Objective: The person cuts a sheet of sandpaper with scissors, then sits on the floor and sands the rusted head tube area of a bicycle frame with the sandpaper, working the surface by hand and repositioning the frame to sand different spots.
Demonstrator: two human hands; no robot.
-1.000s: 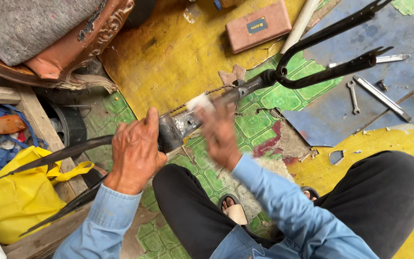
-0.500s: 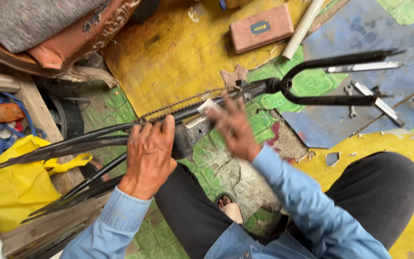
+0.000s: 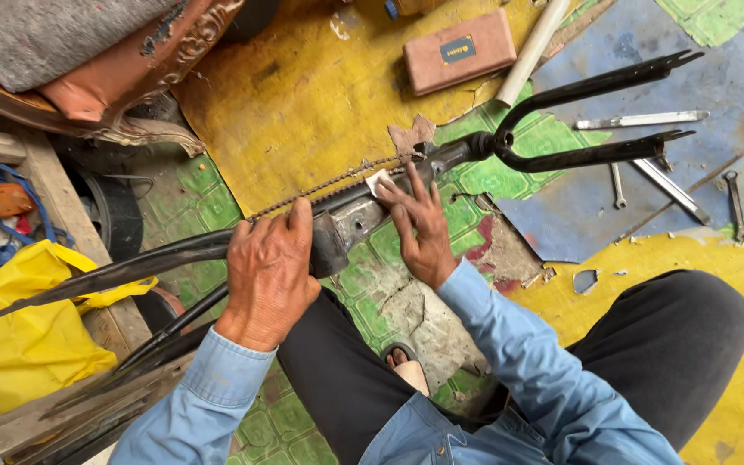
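The left hand point(image 3: 270, 269) is curled closed over a black bicycle frame point(image 3: 346, 226) at its thick cylindrical junction, knuckles up, fingers wrapped over the far side and the thumb along the near edge, the wrist coming out of a light blue sleeve point(image 3: 184, 405). The right hand point(image 3: 419, 228) lies open and almost flat, fingers spread and pointing away from the body, their tips pressing a small pale scrap, probably sandpaper point(image 3: 378, 182), against the frame tube; it grips nothing.

The frame is dull black metal, scuffed to bare grey near the junction between the hands. Its long axis runs diagonally from lower left to upper right: thin curved stays point(image 3: 105, 275) taper to points at the left, over a yellow plastic bag point(image 3: 27, 344), and the fork point(image 3: 596, 120) opens into two blades pointing right at the far end. The frame lies low across the floor in front of the person's knees, just beyond the dark trousers point(image 3: 673, 344). A rusty chain point(image 3: 329, 188) runs alongside its upper edge.

Beneath it is a patchwork floor point(image 3: 303, 95) of worn yellow, green patterned and blue sheet, torn in places. Several steel spanners point(image 3: 647, 120) lie to the right near the fork, and a reddish rectangular block point(image 3: 458, 52) sits beyond, beside a pale pipe point(image 3: 531, 47).
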